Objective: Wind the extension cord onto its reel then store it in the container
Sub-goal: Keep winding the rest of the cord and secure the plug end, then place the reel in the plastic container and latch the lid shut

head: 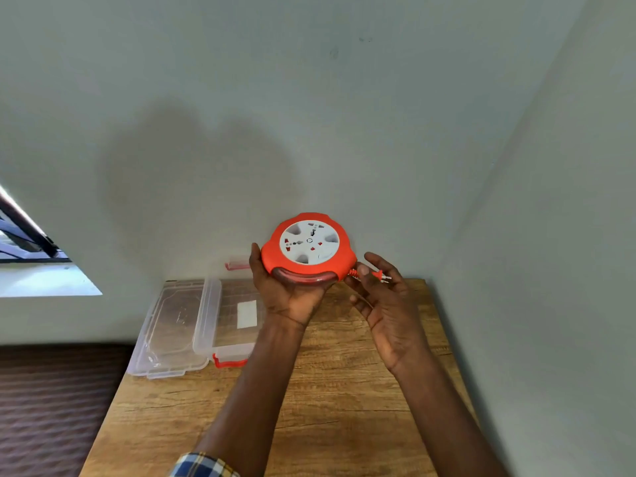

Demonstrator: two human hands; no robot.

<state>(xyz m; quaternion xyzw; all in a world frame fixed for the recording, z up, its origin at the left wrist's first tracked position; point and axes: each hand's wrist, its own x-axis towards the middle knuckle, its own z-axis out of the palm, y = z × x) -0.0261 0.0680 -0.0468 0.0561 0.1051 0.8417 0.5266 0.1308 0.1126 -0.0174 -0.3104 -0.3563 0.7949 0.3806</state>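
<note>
Orange reel [308,245] cradled in the left hand [288,290], fingers curled up round its left rim and underside, socket face tilted toward the camera, raised above the far end of the wooden tabletop [330,390]. Cord apparently all wound in — only a red loop visible through the lower slot and the plug [373,276] poking out at the reel's right edge. Plug pinched between thumb and fingers of the right hand [382,297], its pins pointing right, away from the reel.

Clear container [229,318] open on the tabletop, down and to the left of the reel, just beside the left forearm — nearer the left hand than the right. Lid [172,328] lying flat against the container's left side. Long axis of the container running away from the camera; reel probably to go in flat.

Container's right wall hidden behind the left hand and wrist; far red latch [237,265] only partly visible. Whether any slack cord remains behind the reel — impossible to tell.
</note>
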